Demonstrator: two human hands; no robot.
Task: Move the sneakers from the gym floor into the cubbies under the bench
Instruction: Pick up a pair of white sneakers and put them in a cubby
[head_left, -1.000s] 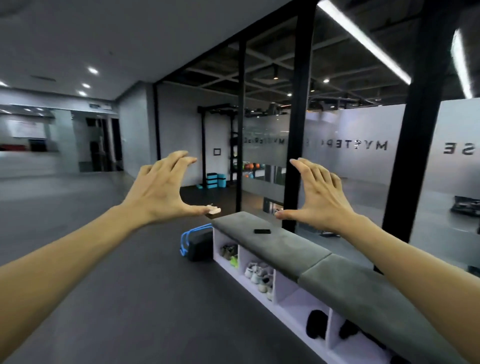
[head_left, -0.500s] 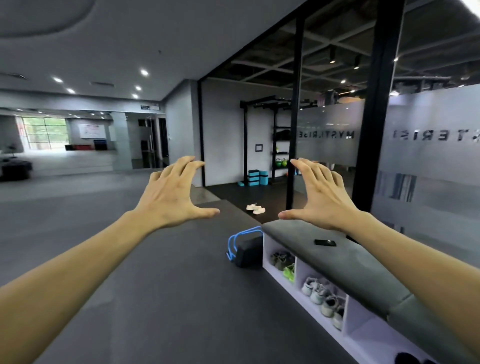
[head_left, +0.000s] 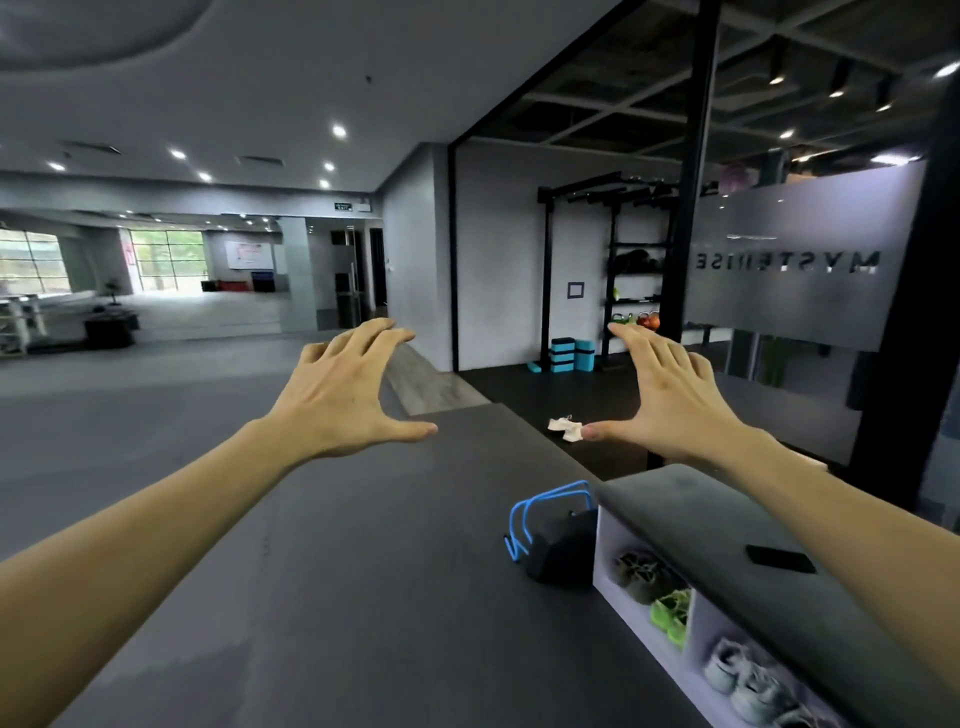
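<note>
Both grips, left hand (head_left: 340, 395) and right hand (head_left: 670, 397), were spread wide and held nothing, raised ahead. White sneakers (head_left: 565, 428) lay on the dark floor well beyond the counter (head_left: 727, 530), whose cubbies (head_left: 649, 582) already held other pairs. The step looked like the approach; next would be walking over and stooping to pick them up.

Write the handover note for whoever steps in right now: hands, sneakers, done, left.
Left hand: raised, fingers spread, holds nothing.
Right hand: raised, fingers spread, holds nothing.
White sneakers: one pair lies on the dark floor ahead, beyond the end of the bench.
Done: the end cubby holds dark sneakers and green sneakers; the next cubby holds pale sneakers.
Left: walk to the white pair, pick it up, put it in a cubby. A black bag with blue handles stands on the floor at the bench end.
</note>
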